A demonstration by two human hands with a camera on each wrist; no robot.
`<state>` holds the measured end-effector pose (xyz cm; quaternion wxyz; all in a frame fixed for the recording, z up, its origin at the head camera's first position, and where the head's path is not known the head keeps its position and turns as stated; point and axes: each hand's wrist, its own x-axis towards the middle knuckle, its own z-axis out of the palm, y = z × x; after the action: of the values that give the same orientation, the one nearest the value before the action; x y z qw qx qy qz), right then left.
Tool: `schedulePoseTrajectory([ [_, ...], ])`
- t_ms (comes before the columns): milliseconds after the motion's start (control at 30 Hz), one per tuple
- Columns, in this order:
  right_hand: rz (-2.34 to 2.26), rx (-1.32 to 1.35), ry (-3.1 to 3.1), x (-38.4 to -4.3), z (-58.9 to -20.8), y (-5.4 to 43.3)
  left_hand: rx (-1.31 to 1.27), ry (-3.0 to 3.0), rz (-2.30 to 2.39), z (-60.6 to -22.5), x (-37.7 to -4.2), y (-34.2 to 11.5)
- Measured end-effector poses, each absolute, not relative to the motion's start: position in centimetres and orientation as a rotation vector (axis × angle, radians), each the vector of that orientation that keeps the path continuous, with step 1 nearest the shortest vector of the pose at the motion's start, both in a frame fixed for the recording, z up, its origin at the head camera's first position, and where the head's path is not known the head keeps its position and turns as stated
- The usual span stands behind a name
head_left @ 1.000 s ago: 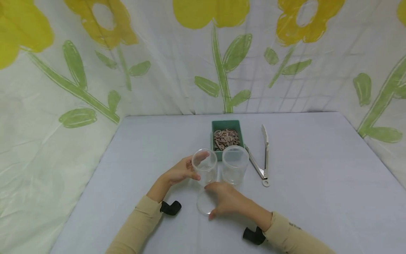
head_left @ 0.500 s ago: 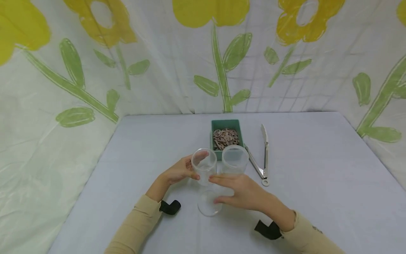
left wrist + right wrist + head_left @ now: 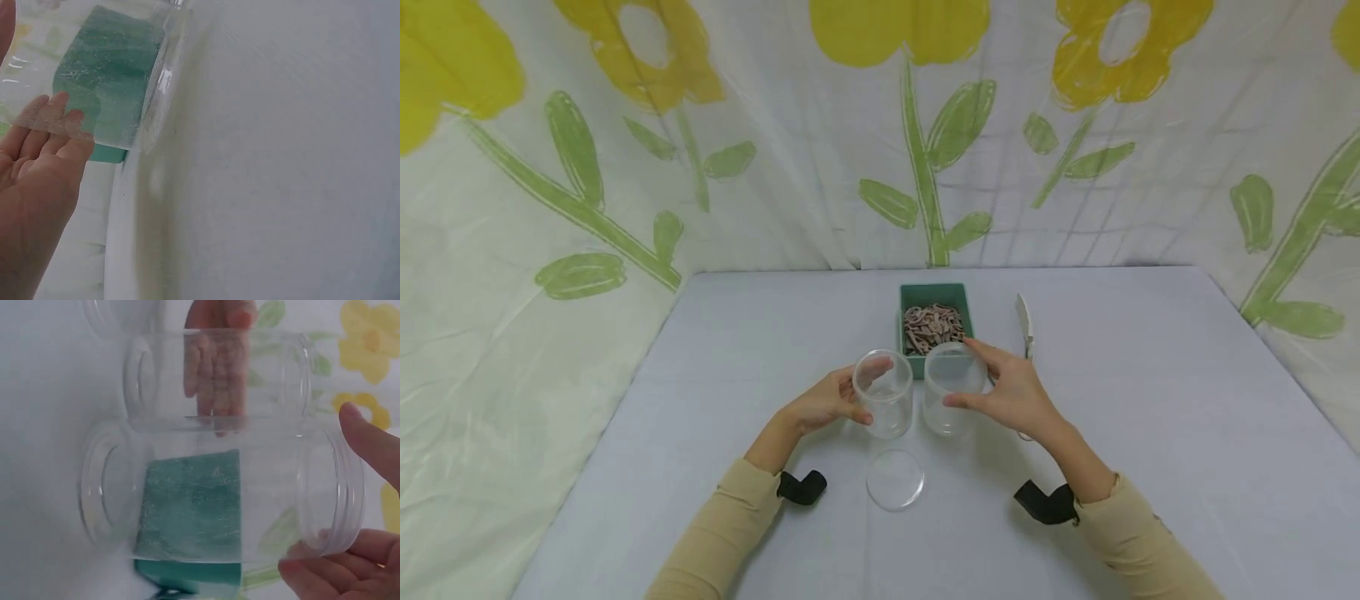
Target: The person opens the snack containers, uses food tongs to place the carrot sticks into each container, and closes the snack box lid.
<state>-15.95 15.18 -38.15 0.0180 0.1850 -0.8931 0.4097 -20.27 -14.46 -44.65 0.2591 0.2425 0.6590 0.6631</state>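
Two clear plastic jars stand side by side on the table. My left hand (image 3: pixel 820 408) holds the left jar (image 3: pixel 886 412), thumb in front and fingers behind; in the left wrist view these fingers (image 3: pixel 53 134) lie nearly straight along its wall. This jar's top appears uncovered. A clear round lid (image 3: pixel 895 481) lies flat in front of the jars. At the right jar (image 3: pixel 947 419), my right hand (image 3: pixel 1013 396) grips the lid (image 3: pixel 951 371) on top. Its thumb (image 3: pixel 369 440) and fingers lie on opposite sides of the rim in the right wrist view.
Behind the jars stands a green tray (image 3: pixel 933 292) with many brownish-grey strips (image 3: pixel 934 329). Metal tongs (image 3: pixel 1025 321) lie right of the tray, partly hidden by my right hand. A white sheet (image 3: pixel 805 208) with painted flowers hangs behind the table.
My right hand has let go of the lid on the table and moved up and right to the right jar's lid. My left hand stays at the left jar.
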Motion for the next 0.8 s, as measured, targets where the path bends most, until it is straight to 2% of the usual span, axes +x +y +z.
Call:
schedulePoseTrajectory([
  [333,1.571,0.513,-2.707,-16.0,-37.4,16.8,0.655,1.921,1.731,-44.2,-19.8,-14.5],
  [533,1.64,0.561,-2.651,-14.6,-36.3,18.2,0.654,1.981,1.733,-41.8,-18.4,-16.7],
  [667,1.655,0.702,-2.531,-12.9,-36.0,19.2,0.825,1.951,1.842,-39.0,-16.5,-17.9],
  [800,1.837,1.045,-2.281,-12.0,-36.1,19.3,1.17,1.863,1.845,-36.3,-14.4,-16.8],
])
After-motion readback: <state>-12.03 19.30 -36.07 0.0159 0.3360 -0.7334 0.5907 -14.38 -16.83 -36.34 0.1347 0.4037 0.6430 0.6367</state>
